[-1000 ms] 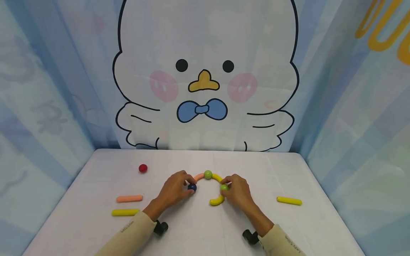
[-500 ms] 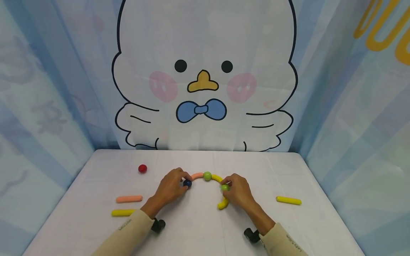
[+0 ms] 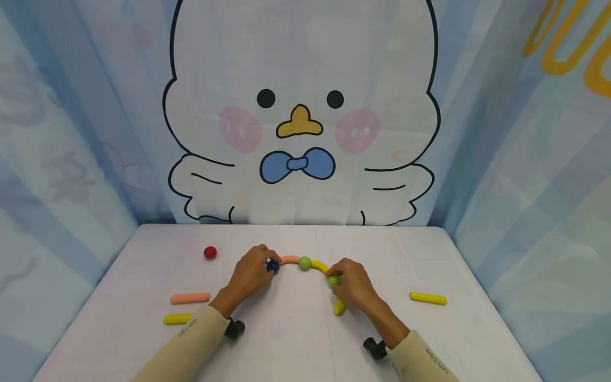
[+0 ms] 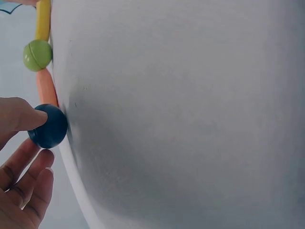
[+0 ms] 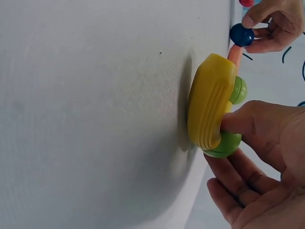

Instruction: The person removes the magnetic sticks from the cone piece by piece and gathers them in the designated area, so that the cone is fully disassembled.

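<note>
An arched chain of pieces lies on the white table. It runs from a dark blue ball [image 3: 272, 266] through a curved orange rod [image 3: 289, 259], a green ball [image 3: 304, 263] and a curved yellow rod [image 3: 319, 266] to a second green ball [image 3: 333, 280]. From that ball another curved yellow rod [image 3: 339, 306] points toward the near side. My left hand [image 3: 250, 270] pinches the blue ball between thumb and fingers. With thumb and fingers my right hand [image 3: 354, 282] grips the second green ball; part of it hides behind the yellow rod in the right wrist view.
A red ball [image 3: 210, 253] sits at the back left. Left of my left arm lie an orange rod [image 3: 190, 298] and a yellow rod [image 3: 177, 319], the latter partly behind the sleeve. Another yellow rod [image 3: 428, 298] rests at right. A printed curtain stands behind the table.
My left hand has moved left and slightly away with the blue ball, so the arch has widened. The near yellow rod has swung outward to the right. My right hand stays nearly in place.
</note>
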A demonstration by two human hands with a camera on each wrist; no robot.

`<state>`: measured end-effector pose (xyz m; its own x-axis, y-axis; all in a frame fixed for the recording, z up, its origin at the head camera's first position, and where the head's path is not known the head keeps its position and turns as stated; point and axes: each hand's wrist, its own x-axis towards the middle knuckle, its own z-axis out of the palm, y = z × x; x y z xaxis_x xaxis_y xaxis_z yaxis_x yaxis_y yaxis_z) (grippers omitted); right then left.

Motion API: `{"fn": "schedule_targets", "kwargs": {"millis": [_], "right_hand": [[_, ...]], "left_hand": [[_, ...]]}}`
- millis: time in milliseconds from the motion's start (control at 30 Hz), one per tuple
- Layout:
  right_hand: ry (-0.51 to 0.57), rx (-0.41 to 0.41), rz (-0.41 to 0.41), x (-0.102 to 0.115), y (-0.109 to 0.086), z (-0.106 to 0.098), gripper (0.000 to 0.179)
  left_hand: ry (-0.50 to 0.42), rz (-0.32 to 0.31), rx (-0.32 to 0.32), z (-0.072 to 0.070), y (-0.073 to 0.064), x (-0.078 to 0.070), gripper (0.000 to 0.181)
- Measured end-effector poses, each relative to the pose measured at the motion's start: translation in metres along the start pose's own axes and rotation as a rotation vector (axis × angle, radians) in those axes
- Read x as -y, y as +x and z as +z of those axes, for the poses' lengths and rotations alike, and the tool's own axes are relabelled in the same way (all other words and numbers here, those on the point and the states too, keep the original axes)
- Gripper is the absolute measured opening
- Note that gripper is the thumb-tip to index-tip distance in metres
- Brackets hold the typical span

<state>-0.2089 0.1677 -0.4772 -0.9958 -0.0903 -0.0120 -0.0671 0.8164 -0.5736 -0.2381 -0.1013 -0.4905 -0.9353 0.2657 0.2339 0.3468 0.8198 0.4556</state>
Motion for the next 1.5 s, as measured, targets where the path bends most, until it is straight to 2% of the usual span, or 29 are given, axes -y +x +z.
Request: {"fn": "schedule_targets", "kwargs": {"millis": [200,433,667,800,867,1100,1233,1400,1500], "right_hand": [[0.019,-0.020,-0.055,-0.006,0.000,-0.001,0.031],[0.040,-0.035,-0.051,-0.009,-0.002,-0.002,0.034],[0.055,-0.049,0.009,-0.009,-0.008,-0.006,0.041],[0.068,-0.059,0.050,-0.013,-0.012,-0.010,0.043],[0.088,-0.068,0.073,-0.015,-0.015,-0.012,0.041],[0.123,-0.070,0.124,-0.018,-0.022,-0.015,0.026],[0.114,-0.057,0.128,-0.018,-0.025,-0.013,0.022],[0.102,-0.042,0.137,-0.015,-0.028,-0.009,0.024],[0.088,-0.045,0.144,-0.013,-0.029,-0.006,0.025]], "left_hand": [[-0.013,0.004,0.004,0.002,0.000,0.000,0.026],[-0.017,0.001,0.019,0.002,0.000,-0.001,0.027],[-0.001,0.030,-0.042,0.006,0.000,-0.005,0.034],[-0.002,0.086,-0.085,0.011,0.002,-0.015,0.037],[-0.012,0.119,-0.086,0.014,0.003,-0.023,0.037],[-0.091,0.186,0.022,0.022,0.008,-0.055,0.034],[-0.118,0.253,0.074,0.031,0.014,-0.070,0.033],[-0.120,0.303,0.129,0.044,0.023,-0.083,0.031],[-0.101,0.300,0.158,0.050,0.028,-0.087,0.031]]}}
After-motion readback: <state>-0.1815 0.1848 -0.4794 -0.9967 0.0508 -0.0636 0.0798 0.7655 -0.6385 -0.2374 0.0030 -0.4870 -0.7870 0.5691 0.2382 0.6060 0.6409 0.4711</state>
